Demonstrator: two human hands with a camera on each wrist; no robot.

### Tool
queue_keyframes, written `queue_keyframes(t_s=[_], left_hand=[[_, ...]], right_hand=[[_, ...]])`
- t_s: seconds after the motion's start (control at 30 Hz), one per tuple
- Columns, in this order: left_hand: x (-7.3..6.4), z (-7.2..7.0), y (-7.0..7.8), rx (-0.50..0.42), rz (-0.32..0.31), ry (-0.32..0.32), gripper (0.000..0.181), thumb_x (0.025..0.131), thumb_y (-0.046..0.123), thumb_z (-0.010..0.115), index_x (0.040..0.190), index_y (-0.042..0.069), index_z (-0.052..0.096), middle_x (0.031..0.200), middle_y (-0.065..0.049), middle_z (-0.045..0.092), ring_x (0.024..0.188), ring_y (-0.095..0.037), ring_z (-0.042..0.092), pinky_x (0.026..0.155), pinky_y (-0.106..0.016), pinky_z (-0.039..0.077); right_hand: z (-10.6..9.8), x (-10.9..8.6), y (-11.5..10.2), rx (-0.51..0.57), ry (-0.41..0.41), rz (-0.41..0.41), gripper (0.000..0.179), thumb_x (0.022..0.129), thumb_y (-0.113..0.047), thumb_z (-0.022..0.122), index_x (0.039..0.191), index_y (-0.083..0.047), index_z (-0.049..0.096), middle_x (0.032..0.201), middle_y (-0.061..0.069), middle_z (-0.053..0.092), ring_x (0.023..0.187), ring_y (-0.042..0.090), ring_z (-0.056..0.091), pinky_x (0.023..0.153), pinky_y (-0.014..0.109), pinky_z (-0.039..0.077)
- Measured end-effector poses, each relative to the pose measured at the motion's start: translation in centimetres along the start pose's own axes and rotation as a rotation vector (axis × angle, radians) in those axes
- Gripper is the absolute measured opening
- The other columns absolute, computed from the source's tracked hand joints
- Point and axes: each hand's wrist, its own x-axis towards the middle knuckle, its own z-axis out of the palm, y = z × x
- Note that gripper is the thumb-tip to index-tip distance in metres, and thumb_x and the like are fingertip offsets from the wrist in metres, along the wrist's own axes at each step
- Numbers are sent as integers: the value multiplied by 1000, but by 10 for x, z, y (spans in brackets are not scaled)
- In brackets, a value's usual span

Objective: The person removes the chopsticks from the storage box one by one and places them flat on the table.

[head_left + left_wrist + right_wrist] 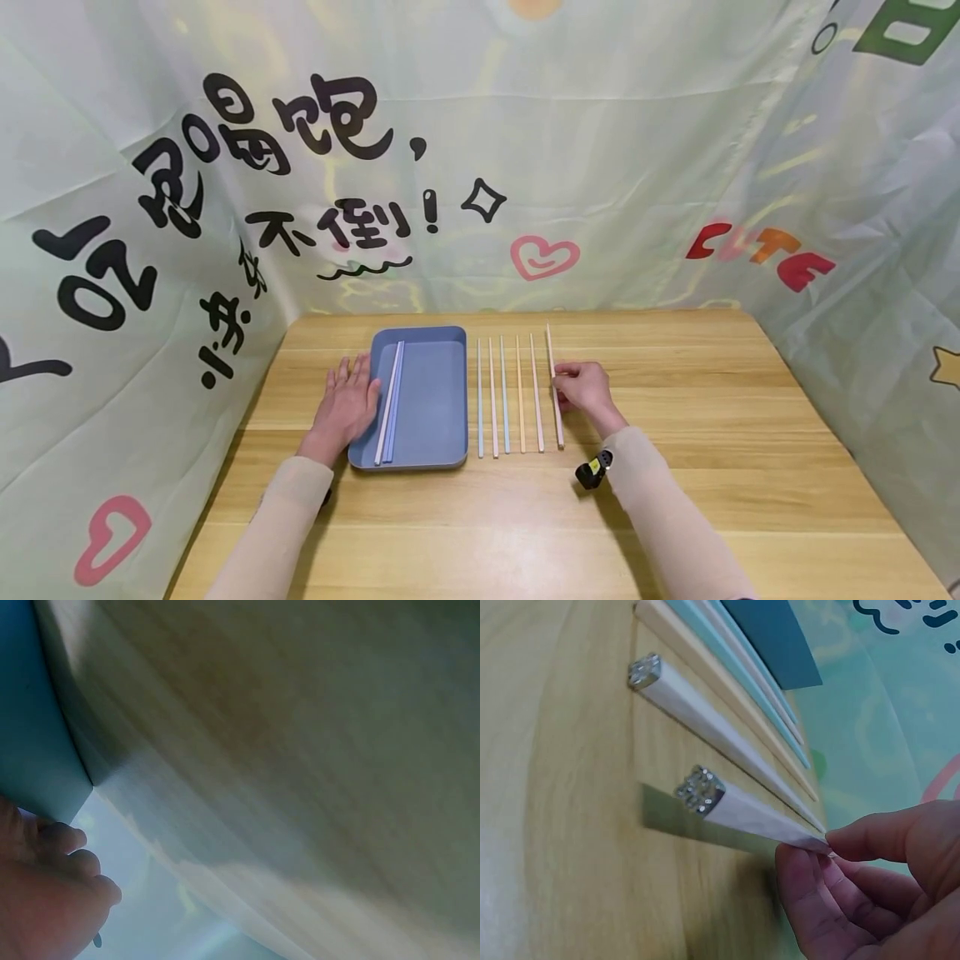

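My right hand (585, 386) pinches a pale pinkish chopstick (558, 417) between thumb and fingers, at the right end of a row. In the right wrist view, that chopstick (757, 823) has a sparkly silver end tilted up off the table, its shadow below. Left of it lie several pastel chopsticks, among them a pink one (537, 400), an orange one (520, 400) and a light blue one (505, 400). My left hand (347, 407) rests with straight fingers along the left rim of a blue tray (435, 400). Inside the tray lie a pale chopstick (385, 417) and bluish-purple ones (394, 408), side by side.
The wooden table (697, 467) extends to the right and in front of the tray. Printed cloth (630, 183) stands as walls behind it and on both sides. A small black device (594, 471) is at my right wrist.
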Motion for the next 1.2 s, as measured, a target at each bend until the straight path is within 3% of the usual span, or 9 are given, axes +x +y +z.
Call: queue_keyframes(t_s=[0.37, 0.8, 1.2], left_hand=[[1, 2, -1, 5, -4, 3, 64, 116, 34, 26, 167, -4, 15, 173, -25, 20, 161, -51, 13, 131, -67, 9], [2, 2, -1, 0, -9, -1, 65, 116, 35, 25, 167, -4, 14, 173, -27, 19, 161, -51, 13, 131, -66, 8], [1, 1, 0, -6, -7, 16, 65, 116, 35, 26, 167, -4, 17, 172, -28, 21, 161, -50, 15, 131, -66, 10]], right_hand=[[1, 0, 2, -64, 10, -27, 30, 91, -1, 67, 119, 10, 73, 81, 13, 73, 59, 11, 66, 56, 31, 64], [8, -3, 6, -194, 66, -132, 22, 89, -2, 68, 106, 9, 77, 93, 24, 78, 52, 12, 66, 50, 27, 60], [9, -4, -1, -225, 87, -110, 15, 88, -5, 70, 97, 5, 77, 84, 17, 77, 50, 14, 66, 48, 26, 58]])
